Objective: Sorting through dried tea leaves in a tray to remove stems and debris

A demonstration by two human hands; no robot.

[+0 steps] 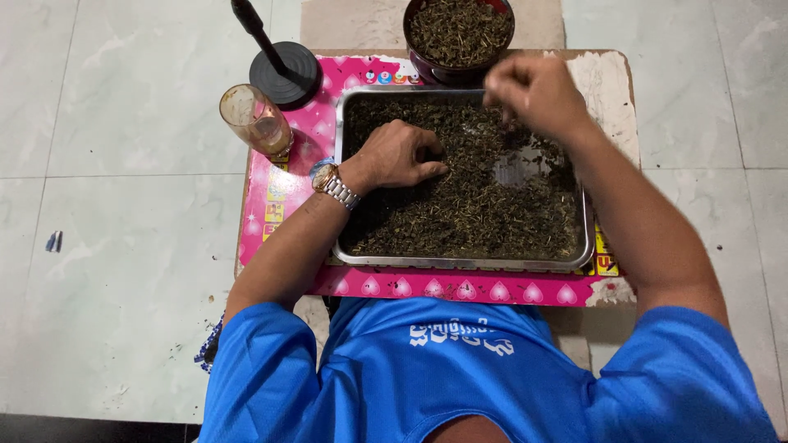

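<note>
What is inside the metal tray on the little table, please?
The metal tray holds dried dark leaves, with one bare patch. The left hand rests on them, hiding what lies beneath it.

Silver tray (464,264) on pink heart-patterned table (410,287).

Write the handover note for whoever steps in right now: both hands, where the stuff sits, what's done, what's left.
Left hand: palm down in the dried leaves, fingers curled, in the steel tray.
Right hand: raised over the tray's far edge, fingers pinched shut; what they hold cannot be seen.
Dark bowl beyond the tray is heaped with similar leaves.
Done: a bare patch shows in the tray.
Left: most of the tray is covered.
</note>
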